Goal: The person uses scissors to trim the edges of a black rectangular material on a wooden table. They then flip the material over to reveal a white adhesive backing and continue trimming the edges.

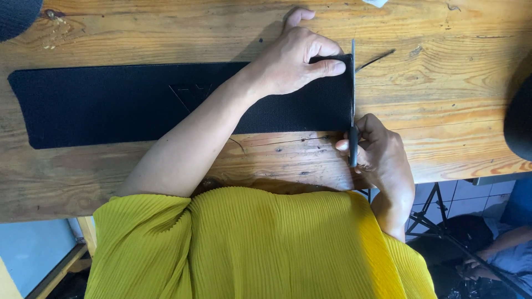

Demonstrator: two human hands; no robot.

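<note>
One big wooden table (471, 83), brown and full of knots, under everything.

On it, one long black cloth strip (111, 105), flat, stretched from side to side, with a faint triangle shape in its middle.

Next in size, the left hand (296, 61), reaching over the strip from its near edge and pressing down on its right end. Fingers bent onto the cloth, one finger out past the far edge. Not wrapped round anything, just pushing down to pin the strip.

Then the right hand (379, 158), just off the strip's near right corner, fingers closed tight round the black handle of a thin cutting tool (353, 83). Hard to tell whether a knife or scissors seen from the edge.

Blade laid straight across the strip at its very right end, from the near edge to the far edge and a little past. So: strip long from side to side, blade crossing that long way, like a T lying on its side. Left fingertips just beside the blade, on the strip's side of it, nearly touching. Right hand at the handle end, off the near edge; left hand closer to the blade's far tip.

Smallest of all, a thin black sliver (377, 58) on the bare wood just past the strip's right end, apart from both hands.
</note>
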